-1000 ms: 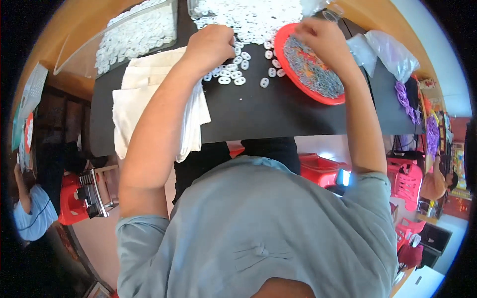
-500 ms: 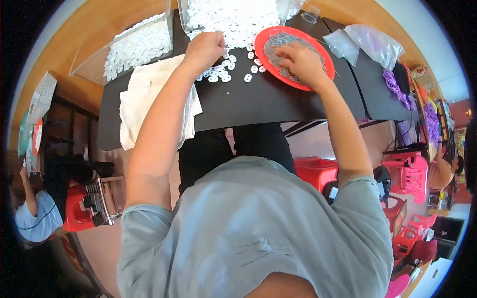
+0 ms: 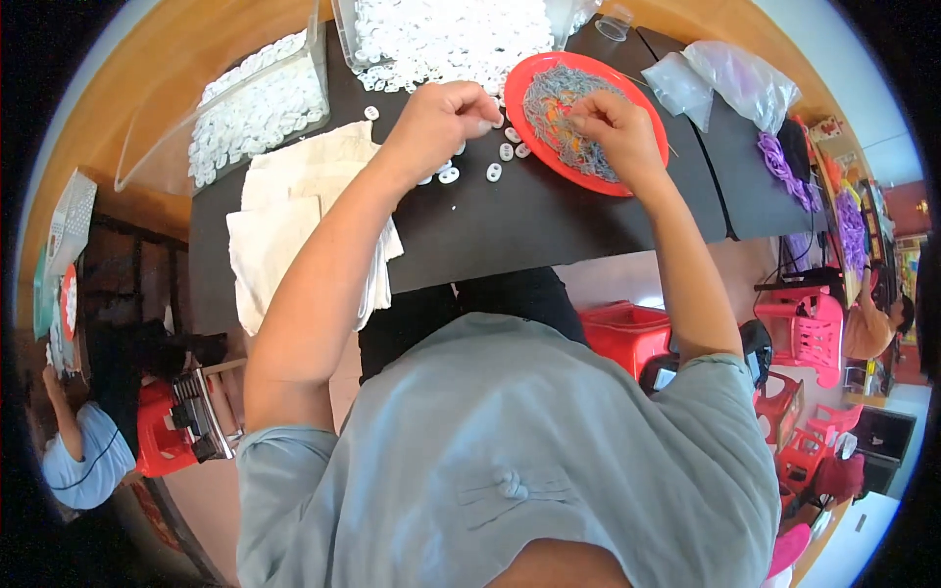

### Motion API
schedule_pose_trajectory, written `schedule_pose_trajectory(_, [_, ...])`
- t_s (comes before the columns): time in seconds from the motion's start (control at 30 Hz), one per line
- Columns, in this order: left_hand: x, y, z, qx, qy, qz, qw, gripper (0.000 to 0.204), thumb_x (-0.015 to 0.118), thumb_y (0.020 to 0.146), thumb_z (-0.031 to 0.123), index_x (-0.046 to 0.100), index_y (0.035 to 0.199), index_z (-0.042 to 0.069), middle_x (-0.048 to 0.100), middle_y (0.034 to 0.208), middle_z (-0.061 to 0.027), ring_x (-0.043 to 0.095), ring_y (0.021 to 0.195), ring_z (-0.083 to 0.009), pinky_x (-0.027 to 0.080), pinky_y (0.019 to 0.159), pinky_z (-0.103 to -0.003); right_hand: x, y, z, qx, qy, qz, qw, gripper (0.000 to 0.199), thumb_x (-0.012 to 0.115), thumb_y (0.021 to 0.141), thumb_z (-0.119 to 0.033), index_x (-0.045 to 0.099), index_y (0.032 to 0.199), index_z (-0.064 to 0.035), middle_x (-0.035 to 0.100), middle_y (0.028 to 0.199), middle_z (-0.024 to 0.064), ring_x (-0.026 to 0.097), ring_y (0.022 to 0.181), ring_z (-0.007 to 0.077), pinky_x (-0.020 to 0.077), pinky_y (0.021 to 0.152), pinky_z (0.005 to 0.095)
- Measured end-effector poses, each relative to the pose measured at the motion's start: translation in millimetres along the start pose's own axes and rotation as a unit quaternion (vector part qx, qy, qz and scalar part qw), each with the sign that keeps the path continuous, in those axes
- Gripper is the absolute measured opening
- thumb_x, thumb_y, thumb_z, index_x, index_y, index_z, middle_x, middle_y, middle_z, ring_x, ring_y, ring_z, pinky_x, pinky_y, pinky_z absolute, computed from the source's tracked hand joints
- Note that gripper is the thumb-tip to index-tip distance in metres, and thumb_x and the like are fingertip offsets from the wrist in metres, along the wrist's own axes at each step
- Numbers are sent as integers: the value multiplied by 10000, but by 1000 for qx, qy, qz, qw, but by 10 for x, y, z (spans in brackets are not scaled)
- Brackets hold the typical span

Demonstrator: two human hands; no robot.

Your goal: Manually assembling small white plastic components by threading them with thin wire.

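Observation:
My left hand (image 3: 441, 122) is closed in a pinch over the black table, just left of the red plate. A small white oval piece seems to sit between its fingertips. Around and beneath that hand lie loose white oval pieces (image 3: 494, 172) with two holes each. My right hand (image 3: 619, 137) hovers over the red plate (image 3: 600, 186), thumb and fingers pressed together. Whatever it pinches is too small to make out. Thin grey pieces (image 3: 559, 83) are heaped in the plate, and an orange patch shows among them.
A clear bin (image 3: 343, 29) heaped with white pieces stands at the far side, another clear box (image 3: 260, 108) at far left. Folded cream cloths (image 3: 274, 225) lie left on the black table (image 3: 480, 230). Plastic bags (image 3: 740, 83) and purple cord (image 3: 779, 171) are at right.
My left hand has moved right from the loose pieces, toward the plate. The right hand's fingers have drawn together in a pinch, and an orange patch now shows in the grey heap.

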State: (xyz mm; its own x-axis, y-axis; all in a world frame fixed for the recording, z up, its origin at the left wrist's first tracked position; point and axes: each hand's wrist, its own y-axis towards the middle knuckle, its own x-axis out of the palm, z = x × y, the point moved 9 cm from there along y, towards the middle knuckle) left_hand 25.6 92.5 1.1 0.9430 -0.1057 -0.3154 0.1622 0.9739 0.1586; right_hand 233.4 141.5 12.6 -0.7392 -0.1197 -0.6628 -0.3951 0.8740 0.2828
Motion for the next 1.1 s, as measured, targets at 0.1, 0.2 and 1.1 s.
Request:
schedule_pose_trajectory(0.1, [11, -53, 59, 58, 48, 24, 997, 122, 647, 776, -8, 681, 889, 27, 604, 724, 11, 514, 655, -57, 417, 580, -230, 31, -4, -112, 6, -59, -13, 998, 73, 655, 820, -42, 615, 870, -6, 618, 742, 43, 566, 707, 101, 443, 638, 266])
schedule_pose_trajectory(0.2, [-3, -62, 61, 41, 32, 26, 998, 122, 654, 768, 0, 684, 883, 26, 605, 712, -1, 517, 646, -63, 422, 573, -234, 50, 3, -268, -49, -139, -2, 989, 69, 647, 835, -42, 609, 865, 8, 622, 758, 16, 557, 716, 84, 438, 637, 259])
schedule_pose_trajectory(1.1, [255, -35, 222, -123, -317, 10, 940, 130, 603, 782, 11, 633, 871, -80, 601, 688, -103, 573, 530, -137, 444, 414, -259, -4, 170, -271, 55, 344, -36, 936, 207, 629, 779, 38, 646, 982, 3, 674, 816, 49, 609, 694, 95, 441, 620, 215])
